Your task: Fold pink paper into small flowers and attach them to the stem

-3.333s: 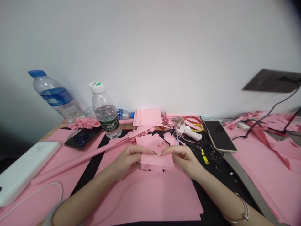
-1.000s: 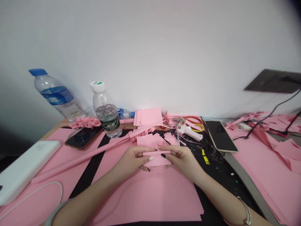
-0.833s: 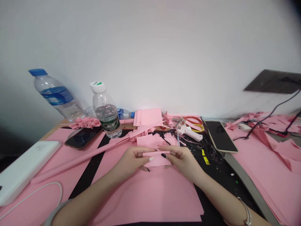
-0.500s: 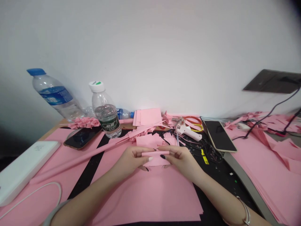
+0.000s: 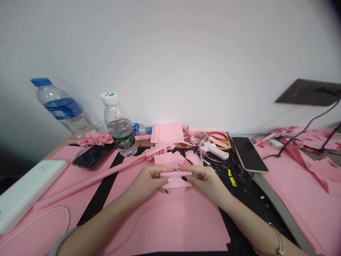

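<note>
A small pink paper piece [image 5: 177, 179], folded along its top edge, is held just above a large pink sheet [image 5: 170, 220] in the middle of the desk. My left hand [image 5: 150, 179] pinches its left end, thumb in front and fingers behind. My right hand [image 5: 206, 181] pinches the right end the same way. The thumb tips nearly meet at the fold. More small pink squares [image 5: 173, 159] lie just beyond the hands.
A water bottle [image 5: 120, 128] and a larger one [image 5: 64, 108] stand at the back left, by a phone [image 5: 92, 156] and a white power bank [image 5: 25, 190]. A glue gun [image 5: 213, 149], scissors [image 5: 220, 137], a second phone [image 5: 249, 154] and cables lie to the right. Pink sheets [image 5: 306, 188] cover the right side.
Since the earliest frame the flat paper rectangle has been folded down into a narrower strip between my hands. Over the last second the hands barely shift.
</note>
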`<state>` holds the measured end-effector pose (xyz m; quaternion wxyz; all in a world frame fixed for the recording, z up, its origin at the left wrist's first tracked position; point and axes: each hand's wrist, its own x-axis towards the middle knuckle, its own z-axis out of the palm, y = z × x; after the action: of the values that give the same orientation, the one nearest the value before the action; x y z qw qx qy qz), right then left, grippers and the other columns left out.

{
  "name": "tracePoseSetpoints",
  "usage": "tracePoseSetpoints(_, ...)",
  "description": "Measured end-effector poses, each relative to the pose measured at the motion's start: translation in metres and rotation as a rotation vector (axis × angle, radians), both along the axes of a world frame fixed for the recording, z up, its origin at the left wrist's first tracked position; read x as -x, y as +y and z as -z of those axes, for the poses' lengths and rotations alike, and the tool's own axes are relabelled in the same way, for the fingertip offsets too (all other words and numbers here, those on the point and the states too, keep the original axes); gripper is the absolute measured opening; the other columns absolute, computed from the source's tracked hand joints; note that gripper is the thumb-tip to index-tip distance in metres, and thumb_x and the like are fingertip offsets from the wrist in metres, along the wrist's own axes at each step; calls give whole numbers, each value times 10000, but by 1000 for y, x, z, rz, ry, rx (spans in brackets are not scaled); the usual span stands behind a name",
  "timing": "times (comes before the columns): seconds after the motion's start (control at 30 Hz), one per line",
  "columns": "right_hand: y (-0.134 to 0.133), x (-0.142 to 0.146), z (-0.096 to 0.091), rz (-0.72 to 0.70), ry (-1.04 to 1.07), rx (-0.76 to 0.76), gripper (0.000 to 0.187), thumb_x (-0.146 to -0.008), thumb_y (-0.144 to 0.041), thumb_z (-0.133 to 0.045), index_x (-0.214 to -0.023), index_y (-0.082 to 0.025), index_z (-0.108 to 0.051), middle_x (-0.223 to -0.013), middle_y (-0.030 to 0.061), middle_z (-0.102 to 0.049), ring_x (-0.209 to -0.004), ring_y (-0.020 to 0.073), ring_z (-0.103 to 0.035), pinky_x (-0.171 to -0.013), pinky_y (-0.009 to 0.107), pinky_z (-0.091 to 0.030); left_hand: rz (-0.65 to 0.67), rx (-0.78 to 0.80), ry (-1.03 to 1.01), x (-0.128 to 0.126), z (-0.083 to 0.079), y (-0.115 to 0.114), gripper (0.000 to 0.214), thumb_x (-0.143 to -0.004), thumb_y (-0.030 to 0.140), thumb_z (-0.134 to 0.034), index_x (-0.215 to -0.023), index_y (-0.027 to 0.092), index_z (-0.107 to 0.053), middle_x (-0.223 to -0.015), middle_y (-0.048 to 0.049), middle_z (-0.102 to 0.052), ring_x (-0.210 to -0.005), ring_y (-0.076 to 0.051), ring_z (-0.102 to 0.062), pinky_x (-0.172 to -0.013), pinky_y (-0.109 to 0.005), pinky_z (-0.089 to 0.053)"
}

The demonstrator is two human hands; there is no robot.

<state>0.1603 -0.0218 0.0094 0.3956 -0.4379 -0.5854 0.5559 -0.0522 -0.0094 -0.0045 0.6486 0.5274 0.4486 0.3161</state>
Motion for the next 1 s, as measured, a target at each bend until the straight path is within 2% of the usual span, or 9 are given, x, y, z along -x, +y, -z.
tracePoseSetpoints(0.23,2,-1,1,-4,30,2,275,-746,-156,-680,-970,-226,-823,-637,-35,-632,-516,84,-567,-514,212,-613,4,-10,9,0,-1,0,378,-723,275,-741,-1092,201,-781,-972,-60,-782,-795,-187,-693,-609,-255,-600)
tracePoseSetpoints(0.47,1,-1,-1,-3,14,-17,289,-750,-145,-665,-972,-235,-825,-603,-42,-631,-500,86,-583,-511,207,-616,8,-12,12,0,0,0,391,-729,287,-732,-1107,201,-775,-1023,-66,-778,-818,-194,-696,-624,-261,-607)
tracePoseSetpoints(0.67,0,-2,5,29,-25,-34,278,-755,-167,-658,-972,-223,-822,-839,16,-765,-536,103,-654,-516,223,-629,-2,-15,16,-1,1,0,326,-718,256,-726,-1031,191,-789,-956,-56,-780,-760,-185,-704,-595,-256,-604)
tracePoseSetpoints(0.83,-1,-2,8,54,-54,-54,283,-744,-162,-650,-970,-203,-815,-761,11,-750,-518,114,-667,-531,241,-636,-21,-7,16,-2,4,0,206,-711,238,-712,-895,175,-781,-813,-29,-758,-618,-154,-687,-579,-263,-594)
tracePoseSetpoints(1.0,-2,-2,9,69,-138,-85,312,-746,-155,-630,-1009,-181,-794,-729,11,-732,-509,129,-663,-528,263,-621,-36,-19,52,-3,2,-1,179,-712,227,-684,-859,170,-768,-754,-19,-724,-662,-164,-663,-601,-268,-567)
